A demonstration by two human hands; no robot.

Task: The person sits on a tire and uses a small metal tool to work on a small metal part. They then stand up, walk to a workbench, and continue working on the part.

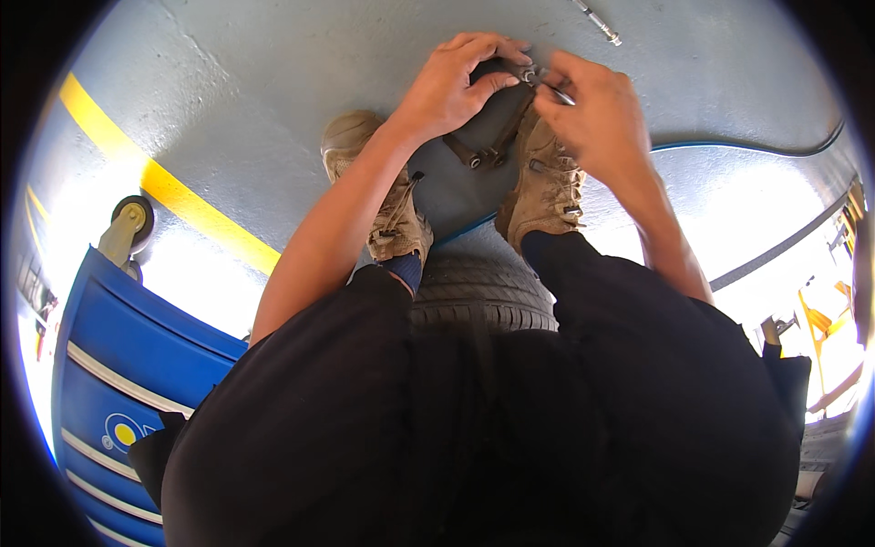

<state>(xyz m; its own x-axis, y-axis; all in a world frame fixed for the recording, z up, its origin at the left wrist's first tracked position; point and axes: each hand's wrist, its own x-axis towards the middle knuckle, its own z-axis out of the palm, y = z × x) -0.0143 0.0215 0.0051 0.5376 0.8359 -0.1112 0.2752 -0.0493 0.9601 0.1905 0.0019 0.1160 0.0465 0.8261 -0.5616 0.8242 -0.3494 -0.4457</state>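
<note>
My left hand (pixel 460 84) pinches a dark metal part with a small shiny fitting (pixel 529 77) at the top centre. My right hand (pixel 592 114), slightly blurred, is closed on a slim metal piece (pixel 563 96) against that fitting; whether it is a tool or a bolt I cannot tell. Below, a dark metal piece with ringed ends (pixel 473 160) shows between my brown boots (pixel 549 182); whether it joins the held part is unclear. A silver rod-like tool (pixel 597 23) lies on the floor beyond my right hand.
I sit over a tyre (pixel 478 292). A blue wheeled tool cabinet (pixel 146 337) is at my left, beside a yellow floor line (pixel 196 205). A hose (pixel 747 145) curves across the grey floor (pixel 246 91) on the right, where yellow equipment (pixel 820 324) stands at the edge.
</note>
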